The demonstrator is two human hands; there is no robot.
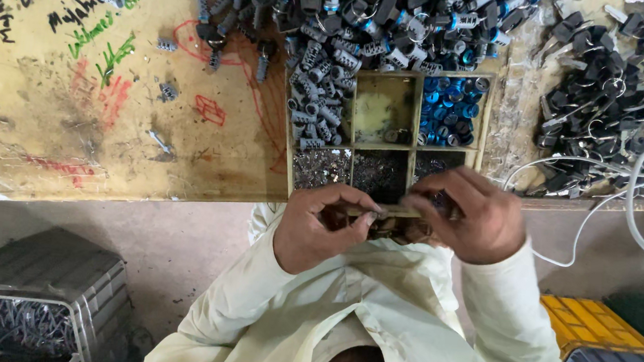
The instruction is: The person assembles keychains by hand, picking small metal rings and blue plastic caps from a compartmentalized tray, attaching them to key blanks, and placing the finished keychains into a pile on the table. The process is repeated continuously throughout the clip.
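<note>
My left hand point(318, 234) and my right hand point(470, 216) meet just below the front edge of a wooden compartment tray point(412, 152). Both pinch a small metal part point(394, 212), a slim brass-coloured piece held level between the fingertips. The left thumb and forefinger grip its left end, the right fingers close over its right end. The tray's compartments hold grey lock cylinders point(315, 109), blue rings point(448, 110) and tiny dark metal bits point(321, 167). My pale sleeves fill the lower middle.
A heap of grey and black lock cylinders point(370, 12) lies behind the tray. Black-headed keys on rings point(609, 98) pile at the right, with a white cable point(635, 203). The yellowish worktop point(70, 102) is scribbled on. A metal bin point(44, 288) and yellow and blue crates point(598, 341) stand below.
</note>
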